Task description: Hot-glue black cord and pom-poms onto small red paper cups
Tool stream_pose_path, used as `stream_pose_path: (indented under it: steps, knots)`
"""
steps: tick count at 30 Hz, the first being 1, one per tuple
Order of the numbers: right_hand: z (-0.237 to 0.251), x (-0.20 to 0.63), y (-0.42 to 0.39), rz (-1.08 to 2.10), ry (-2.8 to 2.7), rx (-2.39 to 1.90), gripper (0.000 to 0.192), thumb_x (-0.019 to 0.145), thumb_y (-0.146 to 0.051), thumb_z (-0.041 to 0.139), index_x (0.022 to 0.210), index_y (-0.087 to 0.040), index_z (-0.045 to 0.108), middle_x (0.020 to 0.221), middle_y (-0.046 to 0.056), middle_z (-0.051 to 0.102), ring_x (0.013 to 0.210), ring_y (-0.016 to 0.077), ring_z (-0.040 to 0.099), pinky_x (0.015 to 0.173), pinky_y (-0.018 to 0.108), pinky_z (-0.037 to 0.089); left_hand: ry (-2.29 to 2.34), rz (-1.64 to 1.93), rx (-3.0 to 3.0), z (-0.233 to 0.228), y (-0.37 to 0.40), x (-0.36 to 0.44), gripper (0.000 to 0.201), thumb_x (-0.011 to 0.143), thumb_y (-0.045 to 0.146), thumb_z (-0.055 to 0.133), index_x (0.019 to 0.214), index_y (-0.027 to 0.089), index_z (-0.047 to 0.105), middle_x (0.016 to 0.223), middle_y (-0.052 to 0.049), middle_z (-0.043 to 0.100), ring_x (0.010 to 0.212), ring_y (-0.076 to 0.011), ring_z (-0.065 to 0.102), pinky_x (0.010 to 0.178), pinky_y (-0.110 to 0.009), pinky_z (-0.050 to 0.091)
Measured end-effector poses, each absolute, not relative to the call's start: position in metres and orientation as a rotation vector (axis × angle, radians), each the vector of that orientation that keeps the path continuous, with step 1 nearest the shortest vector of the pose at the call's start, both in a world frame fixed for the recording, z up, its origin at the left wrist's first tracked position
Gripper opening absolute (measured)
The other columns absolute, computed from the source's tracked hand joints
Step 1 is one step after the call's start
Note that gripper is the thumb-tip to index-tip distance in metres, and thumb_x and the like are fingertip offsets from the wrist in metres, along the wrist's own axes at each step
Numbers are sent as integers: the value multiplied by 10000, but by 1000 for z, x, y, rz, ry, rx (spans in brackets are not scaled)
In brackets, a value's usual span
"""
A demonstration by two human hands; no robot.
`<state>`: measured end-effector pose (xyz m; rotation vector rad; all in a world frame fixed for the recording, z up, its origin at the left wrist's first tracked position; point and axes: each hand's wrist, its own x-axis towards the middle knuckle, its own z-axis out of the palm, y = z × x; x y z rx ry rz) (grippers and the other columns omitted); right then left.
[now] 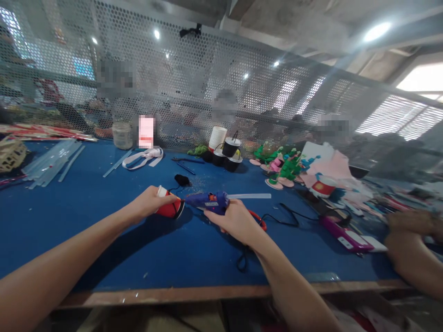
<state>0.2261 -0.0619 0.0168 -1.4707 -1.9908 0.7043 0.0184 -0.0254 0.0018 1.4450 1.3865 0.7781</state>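
My left hand (149,204) holds a small red cup-shaped piece (169,209) with a white rim and black edge, lying on its side on the blue table (104,240). My right hand (235,221) grips a blue glue gun (209,201) with a glue stick (249,196) poking out of its back. The gun's nozzle points left at the red piece, almost touching it. A black cord (277,216) trails from the gun across the table.
Clear glue sticks (51,161) lie at far left. Black and white cups (224,150), green and pink craft figures (280,168), and a purple tool (341,233) sit to the right. Another person's hands (411,240) rest at the right edge. A perforated metal screen (207,92) backs the table.
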Motion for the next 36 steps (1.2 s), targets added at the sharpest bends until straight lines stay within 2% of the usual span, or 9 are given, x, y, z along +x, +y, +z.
stream_pose_path:
  steps: [8, 18, 29, 36]
  knots:
    - [17, 227, -63, 711, -2005, -1473, 249, 714, -277, 516, 490, -195, 442, 338, -49, 448, 310, 95, 455, 384, 198, 380, 1386, 786, 1440, 1, -25, 19, 321, 525, 436, 651, 527, 121, 591, 446, 28, 477, 444, -93, 364, 465, -236, 215]
    - [20, 227, -68, 738, -2007, -1472, 257, 715, -260, 511, 483, -191, 424, 351, -51, 446, 317, 84, 441, 369, 186, 347, 1391, 812, 1422, 1, -26, 19, 335, 538, 428, 650, 641, 110, 660, 479, -5, 563, 472, -131, 471, 458, -240, 288]
    - [15, 227, -68, 621, -2138, -1355, 286, 712, -226, 505, 450, -202, 393, 345, -51, 430, 357, 95, 435, 421, 209, 350, 1372, 823, 1403, 2, -27, 19, 339, 530, 413, 646, 667, 103, 671, 496, -9, 591, 488, -137, 500, 465, -237, 318]
    - [17, 227, -69, 659, -2109, -1379, 296, 708, -234, 505, 437, -205, 390, 332, -51, 431, 346, 94, 439, 423, 210, 358, 1387, 821, 1389, 1, -26, 20, 325, 537, 407, 645, 640, 99, 660, 453, 15, 544, 453, -118, 456, 460, -233, 282]
